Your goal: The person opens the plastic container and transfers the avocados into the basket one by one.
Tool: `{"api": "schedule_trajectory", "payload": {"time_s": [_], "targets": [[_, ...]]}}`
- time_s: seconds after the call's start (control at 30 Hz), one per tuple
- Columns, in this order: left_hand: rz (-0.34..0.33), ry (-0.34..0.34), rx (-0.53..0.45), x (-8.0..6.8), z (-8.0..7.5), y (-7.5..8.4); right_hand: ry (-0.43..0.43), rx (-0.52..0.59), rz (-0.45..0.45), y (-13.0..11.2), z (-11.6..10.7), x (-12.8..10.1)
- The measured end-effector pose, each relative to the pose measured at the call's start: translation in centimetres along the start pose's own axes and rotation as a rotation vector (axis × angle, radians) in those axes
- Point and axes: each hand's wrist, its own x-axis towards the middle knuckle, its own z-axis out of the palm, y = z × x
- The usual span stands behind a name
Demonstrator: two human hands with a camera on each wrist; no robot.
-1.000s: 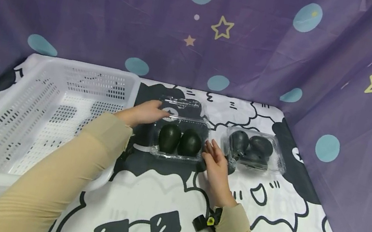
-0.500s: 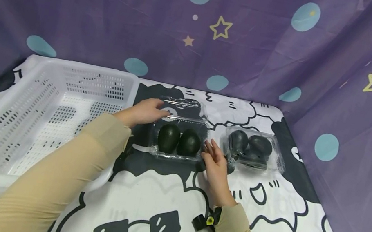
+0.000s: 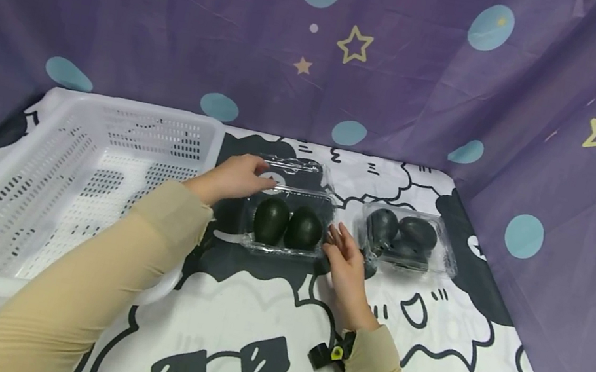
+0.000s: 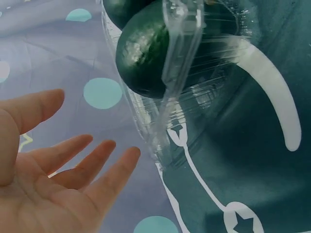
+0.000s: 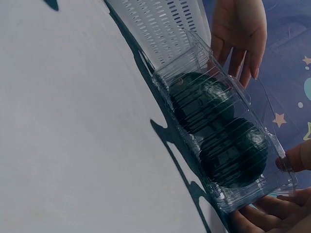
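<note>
Head cam: above the near side, facing far and down, widest. Left wrist: tight on the clear box, rolled, facing right. Right wrist: looser, rolled, facing left. Both wrists share the box; head and right share the basket.

Curtained booth, wider room hidden: purple star-print curtain behind and beside cartoon-print tablecloth.
</note>
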Motion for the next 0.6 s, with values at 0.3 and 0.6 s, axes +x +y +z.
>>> {"api": "schedule_trajectory", "payload": {"time_s": [0.3, 0.6], "targets": [[0.014, -0.022, 0.034, -0.2, -0.3, 1.0, -0.007, -0.003, 0.005, -0.1, -0.1, -0.1], [-0.014, -0.07, 0.058, -0.3, 0.1, 2.2, -0.014, -0.007, 0.005, -0.1, -0.1, -0.1]]}}
